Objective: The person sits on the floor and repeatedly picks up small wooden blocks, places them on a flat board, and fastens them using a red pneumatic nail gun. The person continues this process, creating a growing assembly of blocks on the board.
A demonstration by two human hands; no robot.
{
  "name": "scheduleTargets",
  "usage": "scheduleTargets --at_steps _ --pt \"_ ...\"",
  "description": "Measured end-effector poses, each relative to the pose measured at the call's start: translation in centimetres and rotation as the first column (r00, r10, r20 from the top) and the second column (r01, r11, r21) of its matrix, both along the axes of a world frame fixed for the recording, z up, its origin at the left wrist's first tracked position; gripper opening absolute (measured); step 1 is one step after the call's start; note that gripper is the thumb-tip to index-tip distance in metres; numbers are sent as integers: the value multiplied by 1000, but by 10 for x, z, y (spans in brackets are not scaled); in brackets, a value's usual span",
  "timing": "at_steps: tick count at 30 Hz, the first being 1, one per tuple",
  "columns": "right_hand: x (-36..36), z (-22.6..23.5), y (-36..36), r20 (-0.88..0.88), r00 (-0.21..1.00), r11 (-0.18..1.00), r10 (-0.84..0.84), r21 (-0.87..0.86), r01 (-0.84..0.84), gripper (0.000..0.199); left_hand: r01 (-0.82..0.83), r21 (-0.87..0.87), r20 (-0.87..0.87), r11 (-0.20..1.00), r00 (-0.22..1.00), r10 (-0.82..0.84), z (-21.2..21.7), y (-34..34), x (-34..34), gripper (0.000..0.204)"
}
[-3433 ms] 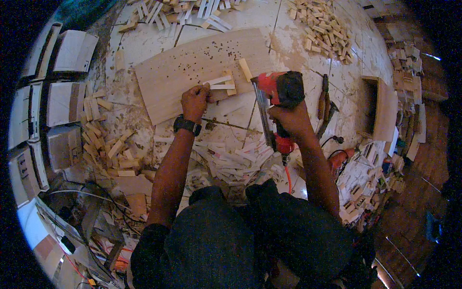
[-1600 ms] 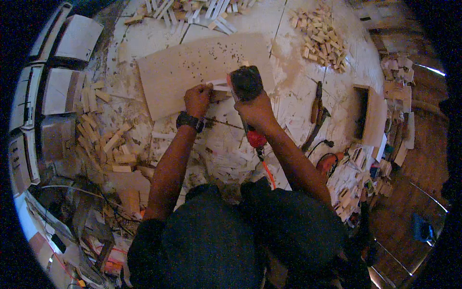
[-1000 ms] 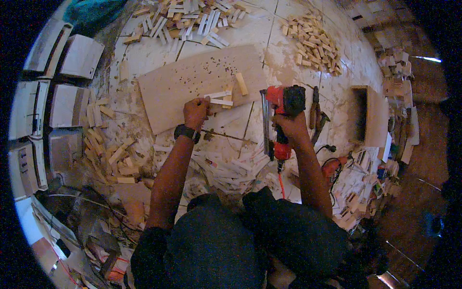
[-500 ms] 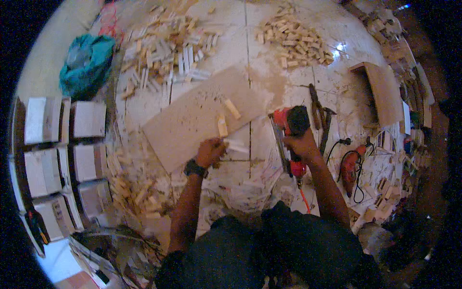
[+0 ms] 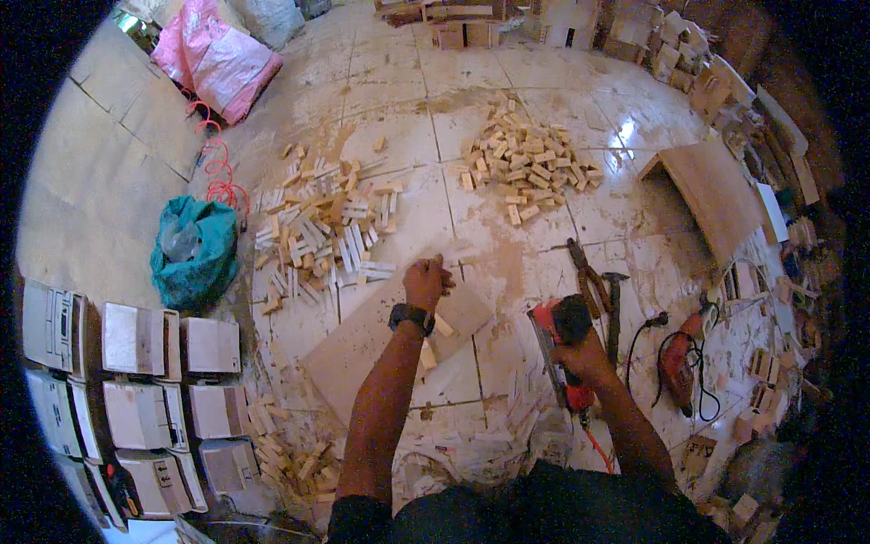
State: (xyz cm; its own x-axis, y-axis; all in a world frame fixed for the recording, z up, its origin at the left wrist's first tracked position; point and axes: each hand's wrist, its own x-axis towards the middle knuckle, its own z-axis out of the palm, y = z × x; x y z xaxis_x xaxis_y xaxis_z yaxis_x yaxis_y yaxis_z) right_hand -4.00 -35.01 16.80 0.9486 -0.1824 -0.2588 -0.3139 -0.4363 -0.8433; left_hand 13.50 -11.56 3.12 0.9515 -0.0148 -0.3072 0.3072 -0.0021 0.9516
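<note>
My left hand, with a dark watch at its wrist, reaches over the far part of a flat brown board. Its fingers are curled; a pale smeared shape shows just past the fingertips, and I cannot make out whether they hold it. Two small wooden blocks lie on the board near that wrist. My right hand is wrapped round the grip of a red and black nail gun, held to the right of the board. A red air hose runs from its lower end toward me.
Beyond the board are a mixed heap of wood strips and a block heap. Long-handled pincers, a hammer and a red corded power tool lie right. Left stand a green sack and stacked pale boxes.
My left hand has moved away from me, across the board, from the near blocks to its far part. The view has tilted up; my right hand keeps the nail gun.
</note>
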Motion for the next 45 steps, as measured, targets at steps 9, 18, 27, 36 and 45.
scheduleTargets --at_steps 9,18,27,36,45 --pt "-7 -7 -21 -68 995 997 -69 40 72 36 195 323 192 926 944 -266 -62 36 -16 24" --pt "-16 -40 -38 -106 992 998 60 -24 -63 40 -363 -39 -2 931 932 363 -3 120 -130 19" --pt "-11 -52 -27 -45 996 994 72 90 -68 39 -406 -125 -357 905 870 341 -46 126 -143 23" --pt "-7 -68 -56 -298 952 979 -67 163 120 37 177 945 -125 275 973 -196 -51 57 -147 49" --pt "-22 -50 -48 -306 948 952 -81 259 165 39 105 987 -88 121 987 -138 -73 222 -114 47"
